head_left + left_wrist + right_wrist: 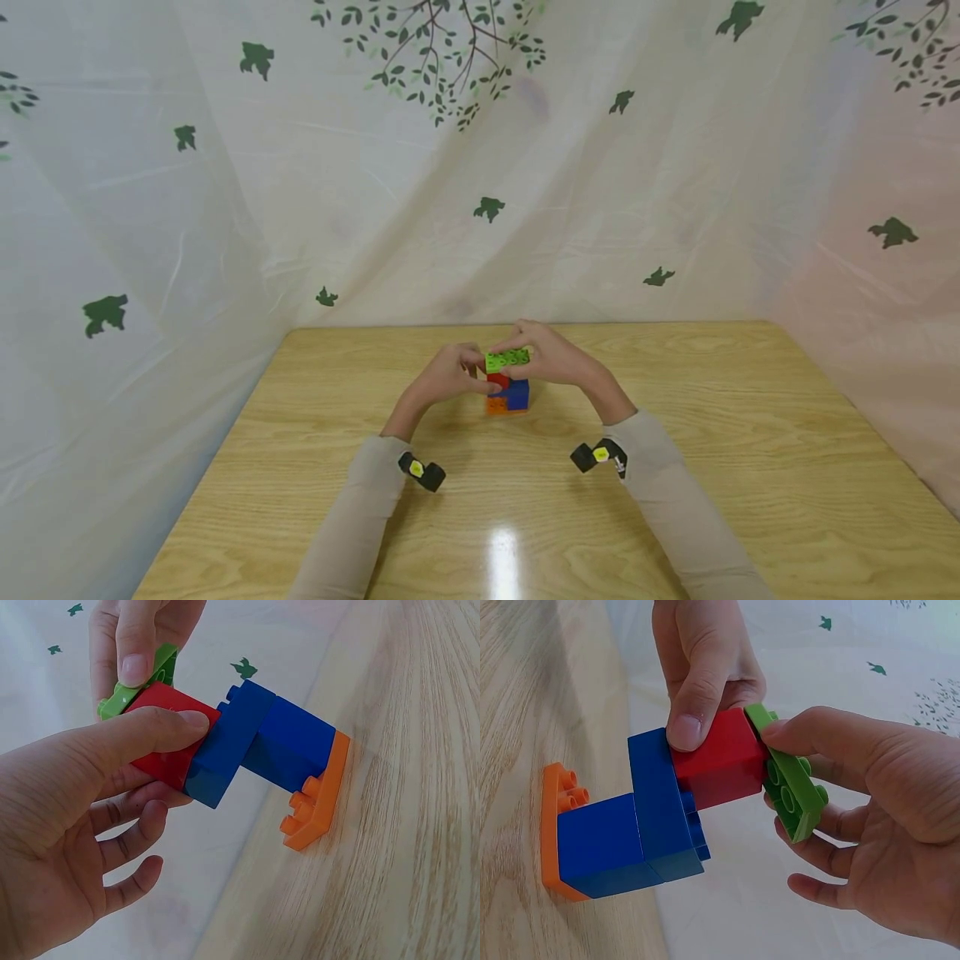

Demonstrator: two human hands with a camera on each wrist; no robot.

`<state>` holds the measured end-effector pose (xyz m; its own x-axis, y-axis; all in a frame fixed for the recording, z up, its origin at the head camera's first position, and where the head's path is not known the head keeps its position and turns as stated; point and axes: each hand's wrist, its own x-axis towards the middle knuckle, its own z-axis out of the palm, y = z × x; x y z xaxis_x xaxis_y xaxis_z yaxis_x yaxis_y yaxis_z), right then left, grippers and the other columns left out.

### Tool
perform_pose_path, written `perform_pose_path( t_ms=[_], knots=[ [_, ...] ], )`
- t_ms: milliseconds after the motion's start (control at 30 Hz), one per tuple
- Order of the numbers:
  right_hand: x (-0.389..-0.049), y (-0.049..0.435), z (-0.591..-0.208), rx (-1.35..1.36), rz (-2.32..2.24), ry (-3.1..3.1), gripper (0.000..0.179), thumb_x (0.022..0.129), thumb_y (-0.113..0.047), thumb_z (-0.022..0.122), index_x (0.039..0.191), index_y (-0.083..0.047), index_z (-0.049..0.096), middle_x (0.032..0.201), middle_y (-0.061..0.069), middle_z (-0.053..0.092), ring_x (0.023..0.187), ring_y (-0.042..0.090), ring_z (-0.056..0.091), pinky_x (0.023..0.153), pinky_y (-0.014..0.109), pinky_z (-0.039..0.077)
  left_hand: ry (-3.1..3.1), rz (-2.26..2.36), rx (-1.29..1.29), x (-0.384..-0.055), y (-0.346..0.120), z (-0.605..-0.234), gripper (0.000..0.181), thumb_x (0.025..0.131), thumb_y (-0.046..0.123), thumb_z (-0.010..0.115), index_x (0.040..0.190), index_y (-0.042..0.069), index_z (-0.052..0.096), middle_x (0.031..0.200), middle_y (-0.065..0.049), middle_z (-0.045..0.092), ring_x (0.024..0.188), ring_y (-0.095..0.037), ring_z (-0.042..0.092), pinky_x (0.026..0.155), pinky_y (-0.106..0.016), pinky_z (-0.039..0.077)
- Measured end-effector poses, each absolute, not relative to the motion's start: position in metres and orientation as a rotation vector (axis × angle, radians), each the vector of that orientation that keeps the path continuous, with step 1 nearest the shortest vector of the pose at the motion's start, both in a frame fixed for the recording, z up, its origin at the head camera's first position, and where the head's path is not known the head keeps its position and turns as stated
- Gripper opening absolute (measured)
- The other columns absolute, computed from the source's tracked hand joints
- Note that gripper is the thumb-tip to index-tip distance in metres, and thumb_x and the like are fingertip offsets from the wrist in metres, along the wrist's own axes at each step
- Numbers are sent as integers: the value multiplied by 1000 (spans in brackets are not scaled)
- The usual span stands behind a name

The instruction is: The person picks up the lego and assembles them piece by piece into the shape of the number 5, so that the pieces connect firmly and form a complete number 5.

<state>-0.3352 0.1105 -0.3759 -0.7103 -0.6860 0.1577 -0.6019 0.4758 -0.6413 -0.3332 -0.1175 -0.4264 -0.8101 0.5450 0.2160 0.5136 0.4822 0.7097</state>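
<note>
A small stack of toy building bricks stands at the back middle of the table. At its base lies a flat orange brick [322,799] with some bare studs. Above it come a lower blue brick [296,739], then an upper blue brick [660,802] jutting past it, studs showing on one side. My left hand [447,373] pinches the red brick [169,712] that sits on the upper blue one. With thumb and fingers, my right hand [553,354] holds a flat green brick [507,361] against the red brick's top. Part of the green brick overhangs, its hollow underside visible.
The wooden table [502,483] reaches back to a pale hanging sheet [420,275] printed with green leaves and birds. That sheet also closes in the left and right sides. A wrist camera [423,472] sits on each sleeve.
</note>
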Motion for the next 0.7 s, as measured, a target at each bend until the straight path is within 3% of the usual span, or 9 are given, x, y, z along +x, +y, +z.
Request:
perform_pose_path(
  t_ms=[700],
  knots=[
    [-332,109,-374,-1053,-1087,2577,39,89,-14,76,127,-5,72,111,16,61,92,22,53,71,27,50,2663,1271,947,-333,-118,-426,13,82,17,86,84,7,77,90,-19,67,77,-13,57,66,-23,45]
  ],
)
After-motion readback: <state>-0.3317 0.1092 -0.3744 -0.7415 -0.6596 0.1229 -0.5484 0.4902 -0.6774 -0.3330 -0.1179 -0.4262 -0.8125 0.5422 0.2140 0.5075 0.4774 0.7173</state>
